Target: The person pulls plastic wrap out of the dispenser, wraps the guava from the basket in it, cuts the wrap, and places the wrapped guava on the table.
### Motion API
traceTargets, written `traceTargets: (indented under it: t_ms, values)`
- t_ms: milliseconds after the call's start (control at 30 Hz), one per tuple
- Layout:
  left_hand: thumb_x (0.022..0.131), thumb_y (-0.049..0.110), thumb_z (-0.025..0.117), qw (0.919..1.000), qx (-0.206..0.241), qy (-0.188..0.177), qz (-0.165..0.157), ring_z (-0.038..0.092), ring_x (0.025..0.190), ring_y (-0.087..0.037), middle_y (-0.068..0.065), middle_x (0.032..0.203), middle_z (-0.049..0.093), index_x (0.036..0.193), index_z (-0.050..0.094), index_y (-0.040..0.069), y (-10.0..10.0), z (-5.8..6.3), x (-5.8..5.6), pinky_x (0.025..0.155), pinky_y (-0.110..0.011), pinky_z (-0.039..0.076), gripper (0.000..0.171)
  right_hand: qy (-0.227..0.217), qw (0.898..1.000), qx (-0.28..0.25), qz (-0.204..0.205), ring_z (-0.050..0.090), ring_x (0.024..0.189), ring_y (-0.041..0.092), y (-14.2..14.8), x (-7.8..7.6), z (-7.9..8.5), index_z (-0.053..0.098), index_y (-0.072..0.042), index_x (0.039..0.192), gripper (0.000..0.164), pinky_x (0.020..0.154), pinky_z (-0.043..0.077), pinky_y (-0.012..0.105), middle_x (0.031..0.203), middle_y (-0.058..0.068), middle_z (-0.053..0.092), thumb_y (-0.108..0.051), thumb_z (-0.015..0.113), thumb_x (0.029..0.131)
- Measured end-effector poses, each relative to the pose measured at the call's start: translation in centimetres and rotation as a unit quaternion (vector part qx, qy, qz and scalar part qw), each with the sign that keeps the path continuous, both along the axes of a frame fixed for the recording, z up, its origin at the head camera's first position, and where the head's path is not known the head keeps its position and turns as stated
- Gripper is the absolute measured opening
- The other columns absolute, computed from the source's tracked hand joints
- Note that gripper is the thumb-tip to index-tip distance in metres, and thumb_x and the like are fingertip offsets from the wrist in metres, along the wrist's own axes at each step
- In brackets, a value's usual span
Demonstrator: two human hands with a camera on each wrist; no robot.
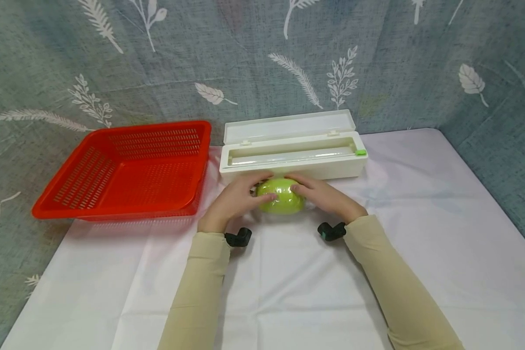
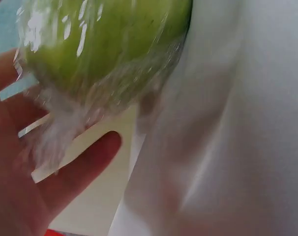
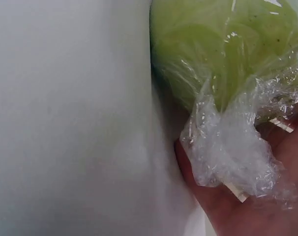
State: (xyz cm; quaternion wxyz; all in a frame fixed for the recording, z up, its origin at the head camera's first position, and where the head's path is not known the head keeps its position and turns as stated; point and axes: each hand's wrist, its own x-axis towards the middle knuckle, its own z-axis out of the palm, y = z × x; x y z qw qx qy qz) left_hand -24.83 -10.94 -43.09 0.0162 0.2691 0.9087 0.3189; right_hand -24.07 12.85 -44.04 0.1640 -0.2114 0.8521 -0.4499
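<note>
A green fruit [image 1: 281, 203], rounded and wrapped in clear cling film, lies on the white cloth in front of a white film box. My left hand [image 1: 234, 200] holds its left side, thumb on top and other fingers round the far side. From the right, my right hand [image 1: 325, 194] holds it the same way. In the left wrist view, a gathered tail of cling film [image 2: 60, 125] hangs off the fruit near the spread left fingers. A second bunched end of film [image 3: 232, 147] lies against the right hand in the right wrist view.
Just behind the fruit, the white film box [image 1: 297, 170] stands with its lid [image 1: 288, 127] raised, a film roll [image 1: 293, 158] inside and a green slider [image 1: 360, 152] at its right end. A red plastic basket [image 1: 157, 182] stands at the left. Patterned grey-blue fabric [image 1: 245, 63] hangs behind.
</note>
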Motion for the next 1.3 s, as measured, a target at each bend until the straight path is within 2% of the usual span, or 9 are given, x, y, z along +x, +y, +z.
traceTargets:
  t_ms: [100, 233, 400, 533, 633, 833, 1033, 1200, 1300]
  values:
    - [0.068, 0.06, 0.065, 0.9983, 0.016, -0.011, -0.054, 0.044, 0.103, -0.005, 0.017, 0.119, 0.047, 0.129, 0.042, 0.034, 0.5, -0.3, -0.1, 0.088, -0.032, 0.039, 0.07, 0.001, 1.0, -0.007, 0.013, 0.035, 0.12, 0.017, -0.2, 0.0, -0.1, 0.031, -0.035, 0.137, 0.047, 0.097, 0.027, 0.044, 0.137, -0.007, 0.035, -0.049, 0.035, 0.092]
    - [0.065, 0.051, 0.073, 0.9953, 0.04, -0.018, -0.087, 0.046, 0.098, -0.005, 0.018, 0.114, 0.047, 0.126, 0.041, 0.039, 0.9, -0.5, 0.0, 0.083, -0.029, 0.041, 0.07, 0.009, 1.0, -0.015, 0.022, 0.034, 0.121, 0.013, -0.5, -0.1, -0.1, 0.033, -0.039, 0.136, 0.045, 0.098, 0.026, 0.042, 0.136, -0.012, 0.035, -0.049, 0.033, 0.092]
    - [0.061, 0.052, 0.075, 0.9967, 0.044, -0.034, -0.059, 0.047, 0.095, -0.005, 0.018, 0.111, 0.049, 0.123, 0.042, 0.043, 0.7, -0.7, 0.1, 0.081, -0.029, 0.041, 0.071, 0.063, 0.997, -0.027, 0.03, 0.035, 0.122, 0.013, -0.8, 0.1, 0.7, 0.04, -0.031, 0.133, 0.042, 0.098, 0.028, 0.041, 0.133, -0.009, 0.04, -0.043, 0.036, 0.094]
    - [0.06, 0.056, 0.073, 0.9975, 0.039, -0.041, -0.041, 0.048, 0.093, -0.007, 0.017, 0.108, 0.05, 0.121, 0.043, 0.043, 0.5, -0.9, -0.1, 0.079, -0.03, 0.041, 0.069, 0.16, 0.986, -0.021, 0.031, 0.037, 0.121, 0.013, -0.8, -0.1, 0.9, 0.05, -0.022, 0.128, 0.035, 0.099, 0.029, 0.036, 0.128, -0.006, 0.047, -0.03, 0.041, 0.095]
    - [0.061, 0.058, 0.072, 0.9977, 0.04, -0.05, -0.023, 0.048, 0.092, -0.008, 0.016, 0.106, 0.051, 0.119, 0.044, 0.042, 0.2, -1.0, -0.1, 0.078, -0.03, 0.042, 0.067, 0.209, 0.978, -0.003, 0.016, 0.039, 0.12, 0.012, -0.5, -0.5, 0.5, 0.054, -0.021, 0.124, 0.033, 0.098, 0.03, 0.034, 0.126, -0.006, 0.049, -0.029, 0.044, 0.094]
    - [0.062, 0.058, 0.07, 0.9958, 0.053, -0.075, -0.007, 0.049, 0.093, -0.009, 0.015, 0.106, 0.052, 0.12, 0.045, 0.042, -0.3, -1.7, 0.0, 0.08, -0.032, 0.04, 0.065, 0.215, 0.976, 0.022, 0.0, 0.043, 0.118, 0.015, 0.3, -0.4, 0.0, 0.055, -0.018, 0.123, 0.036, 0.096, 0.034, 0.035, 0.124, -0.003, 0.052, -0.032, 0.049, 0.091]
    - [0.063, 0.059, 0.069, 0.9942, 0.058, -0.091, 0.0, 0.049, 0.095, -0.011, 0.012, 0.108, 0.053, 0.123, 0.043, 0.042, -0.7, -2.1, -0.1, 0.083, -0.035, 0.039, 0.068, 0.251, 0.965, 0.077, -0.007, 0.055, 0.103, 0.016, 1.0, -0.4, -0.2, 0.064, -0.016, 0.111, 0.028, 0.087, 0.042, 0.034, 0.109, -0.002, 0.062, -0.029, 0.053, 0.089]
    - [0.063, 0.063, 0.067, 0.9937, 0.047, -0.101, 0.005, 0.048, 0.096, -0.011, 0.013, 0.108, 0.052, 0.124, 0.04, 0.045, -1.0, -1.9, -0.3, 0.084, -0.036, 0.039, 0.069, 0.226, 0.967, 0.111, 0.03, 0.052, 0.107, 0.015, 1.1, -0.3, 0.5, 0.06, -0.016, 0.117, 0.039, 0.09, 0.039, 0.035, 0.114, -0.004, 0.059, -0.03, 0.065, 0.08]
    - [0.062, 0.063, 0.067, 0.9937, 0.049, -0.1, 0.012, 0.048, 0.096, -0.011, 0.013, 0.108, 0.052, 0.123, 0.04, 0.046, -1.2, -1.8, -0.3, 0.084, -0.036, 0.038, 0.069, 0.229, 0.963, 0.133, 0.05, 0.052, 0.105, 0.015, 0.7, -0.3, 0.8, 0.058, -0.016, 0.117, 0.045, 0.09, 0.039, 0.034, 0.113, -0.003, 0.059, -0.023, 0.07, 0.075]
